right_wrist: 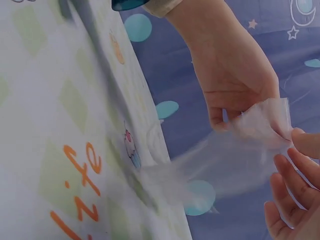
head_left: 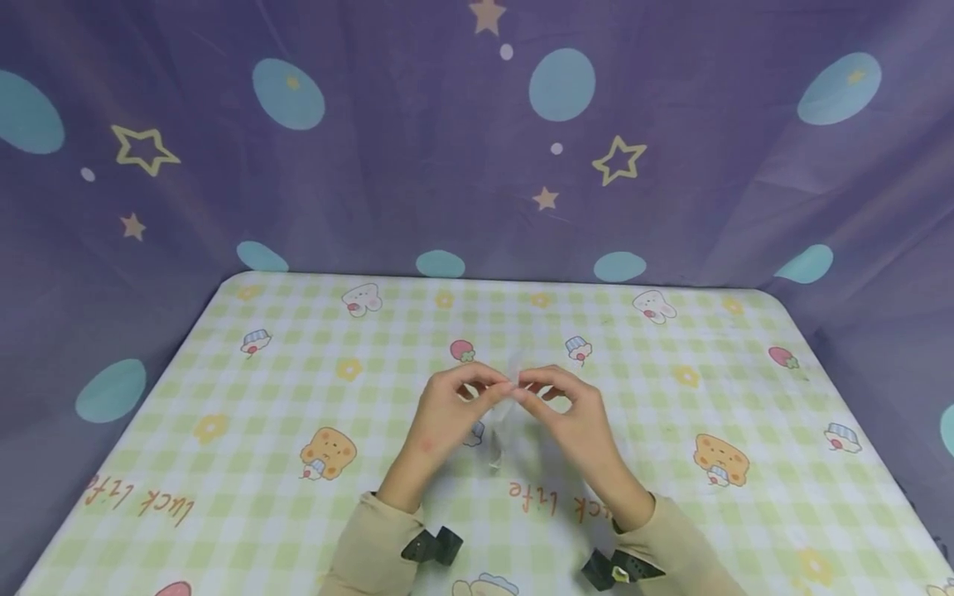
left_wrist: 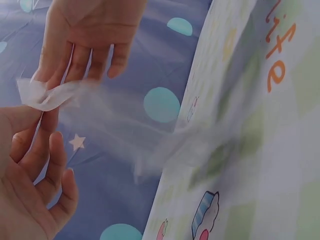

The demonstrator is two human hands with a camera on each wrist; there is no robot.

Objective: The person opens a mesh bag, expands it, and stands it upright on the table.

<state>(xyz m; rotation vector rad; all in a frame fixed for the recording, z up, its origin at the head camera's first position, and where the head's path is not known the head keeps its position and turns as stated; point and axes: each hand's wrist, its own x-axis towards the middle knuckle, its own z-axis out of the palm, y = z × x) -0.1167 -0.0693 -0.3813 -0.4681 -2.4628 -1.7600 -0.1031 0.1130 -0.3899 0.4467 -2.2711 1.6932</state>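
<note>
The film [right_wrist: 235,162] looks like thin, translucent plastic, smooth and softly creased. The far curtain [head_left: 447,165] seems smooth cloth, faintly sheened; the table cover [head_left: 253,397] looks smooth and matt; the sleeves [head_left: 376,542], matt cloth.

head: high, forward-down, farther | 2 wrist views: close, forward, tilted | shared: translucent film [right_wrist: 235,155]

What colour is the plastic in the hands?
Whitish, see-through plastic, best seen in the right wrist view.

film [right_wrist: 225,159] btwn L hand [head_left: 445,414] & R hand [head_left: 577,414] | all abv tbl [head_left: 272,406] | curtain [head_left: 440,157] bhd tbl
</note>
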